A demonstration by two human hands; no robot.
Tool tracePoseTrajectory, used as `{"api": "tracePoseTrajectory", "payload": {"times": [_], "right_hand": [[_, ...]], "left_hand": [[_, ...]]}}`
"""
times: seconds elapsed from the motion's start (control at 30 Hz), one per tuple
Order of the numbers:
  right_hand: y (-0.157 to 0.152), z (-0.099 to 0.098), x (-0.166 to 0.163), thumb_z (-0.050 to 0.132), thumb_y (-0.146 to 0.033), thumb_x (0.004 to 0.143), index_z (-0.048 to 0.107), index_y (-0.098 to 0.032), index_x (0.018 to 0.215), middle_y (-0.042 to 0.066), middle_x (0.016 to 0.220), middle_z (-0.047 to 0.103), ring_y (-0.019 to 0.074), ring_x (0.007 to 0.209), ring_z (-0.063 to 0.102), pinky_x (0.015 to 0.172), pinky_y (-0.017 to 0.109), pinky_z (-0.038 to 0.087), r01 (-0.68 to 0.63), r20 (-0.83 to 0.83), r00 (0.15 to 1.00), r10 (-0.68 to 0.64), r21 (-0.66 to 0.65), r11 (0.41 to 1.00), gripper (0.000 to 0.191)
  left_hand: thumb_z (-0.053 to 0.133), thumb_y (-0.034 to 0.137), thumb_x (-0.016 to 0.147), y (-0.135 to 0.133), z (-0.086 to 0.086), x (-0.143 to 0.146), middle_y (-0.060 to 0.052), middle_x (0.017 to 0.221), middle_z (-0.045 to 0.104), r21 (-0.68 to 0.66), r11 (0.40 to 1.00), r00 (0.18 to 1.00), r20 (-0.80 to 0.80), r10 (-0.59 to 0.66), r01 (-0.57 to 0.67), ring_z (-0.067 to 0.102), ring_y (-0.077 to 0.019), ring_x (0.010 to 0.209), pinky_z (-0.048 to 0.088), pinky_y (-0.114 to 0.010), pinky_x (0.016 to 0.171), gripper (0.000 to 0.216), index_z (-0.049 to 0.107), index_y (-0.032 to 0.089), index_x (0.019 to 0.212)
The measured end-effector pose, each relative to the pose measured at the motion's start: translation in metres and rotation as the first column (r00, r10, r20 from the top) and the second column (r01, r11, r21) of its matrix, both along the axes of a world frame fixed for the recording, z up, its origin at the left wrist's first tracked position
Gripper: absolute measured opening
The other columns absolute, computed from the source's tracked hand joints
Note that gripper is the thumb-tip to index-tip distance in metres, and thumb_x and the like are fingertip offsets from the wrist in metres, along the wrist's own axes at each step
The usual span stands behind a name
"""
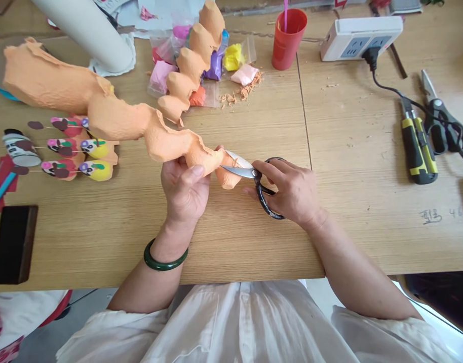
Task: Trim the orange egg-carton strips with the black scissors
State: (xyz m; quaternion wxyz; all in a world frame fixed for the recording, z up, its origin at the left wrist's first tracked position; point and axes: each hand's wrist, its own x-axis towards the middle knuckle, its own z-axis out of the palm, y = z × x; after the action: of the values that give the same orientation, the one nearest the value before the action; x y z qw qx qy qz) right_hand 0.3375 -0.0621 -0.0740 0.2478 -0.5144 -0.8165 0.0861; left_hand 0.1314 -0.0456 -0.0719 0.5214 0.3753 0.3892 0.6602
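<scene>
My left hand (pixel 186 189) grips a long strip of orange egg carton (pixel 120 120) near its right end, thumb in front and fingers behind. The strip runs up to the left, above the table. In my right hand (pixel 292 189) is a pair of scissors (pixel 257 176) with black handles. Their blades are parted around the rim of the strip's end cup, just right of my left thumb. Another row of orange egg carton cups (pixel 189 65) lies farther back on the table.
Bags of coloured clay (pixel 216 65), orange scraps (pixel 250 88) and a red cup (pixel 289 40) stand at the back. A power strip (pixel 362 38), a utility knife (pixel 418 146) and other scissors (pixel 439 116) are right. Painted carton pieces (pixel 99 148) and a dark block (pixel 14 244) are left.
</scene>
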Motion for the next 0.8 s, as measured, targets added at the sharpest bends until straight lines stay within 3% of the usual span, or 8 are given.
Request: {"api": "tracePoseTrajectory", "payload": {"times": [0.33, 0.53, 0.67, 0.8], "right_hand": [[0.000, -0.004, 0.002, 0.057, -0.046, 0.098, 0.076, -0.022, 0.113, 0.003, 0.077, 0.071, 0.0153, 0.064, 0.057, 0.055, 0.030, 0.023, 0.015, 0.045, 0.999, -0.015, 0.008, 1.000, 0.035], [-0.001, -0.004, 0.000, 0.055, -0.053, 0.099, 0.078, -0.022, 0.109, 0.002, 0.071, 0.069, 0.0141, 0.059, 0.054, 0.054, 0.031, 0.020, 0.041, 0.061, 0.997, -0.043, 0.019, 0.999, 0.041], [-0.002, -0.003, -0.002, 0.051, -0.058, 0.100, 0.079, -0.021, 0.104, 0.001, 0.064, 0.063, 0.0134, 0.056, 0.050, 0.054, 0.030, 0.019, 0.076, 0.059, 0.996, -0.074, -0.037, 0.996, 0.046], [-0.003, -0.001, -0.003, 0.053, -0.065, 0.098, 0.079, -0.020, 0.102, 0.000, 0.062, 0.061, 0.0121, 0.054, 0.048, 0.055, 0.028, 0.025, 0.076, -0.074, 0.993, -0.090, -0.175, 0.982, 0.052]], "left_hand": [[0.085, 0.029, 0.068, 0.003, -0.006, -0.001, 0.000, 0.108, 0.069, 0.017, 1.000, 0.998, 0.063, -0.019, 0.018, 0.067, -0.0224, 0.099, 0.058, -0.048, 0.107, 0.030, 0.073, 0.026, 0.096], [0.087, 0.033, 0.071, 0.000, -0.003, -0.002, -0.002, 0.118, 0.068, -0.034, 0.999, 1.000, 0.002, -0.019, 0.020, 0.065, -0.0301, 0.120, 0.053, -0.051, 0.113, 0.034, 0.070, 0.029, 0.100], [0.089, 0.030, 0.069, 0.004, -0.010, -0.006, -0.001, 0.113, 0.068, 0.018, 0.999, 0.999, 0.023, -0.035, 0.035, 0.067, -0.0257, 0.111, 0.056, -0.048, 0.111, 0.036, 0.072, 0.029, 0.100], [0.090, 0.035, 0.068, 0.008, -0.017, -0.009, 0.000, 0.115, 0.069, 0.048, 0.997, 0.998, -0.003, -0.057, 0.057, 0.066, -0.0250, 0.113, 0.055, -0.046, 0.112, 0.038, 0.071, 0.029, 0.102]]}}
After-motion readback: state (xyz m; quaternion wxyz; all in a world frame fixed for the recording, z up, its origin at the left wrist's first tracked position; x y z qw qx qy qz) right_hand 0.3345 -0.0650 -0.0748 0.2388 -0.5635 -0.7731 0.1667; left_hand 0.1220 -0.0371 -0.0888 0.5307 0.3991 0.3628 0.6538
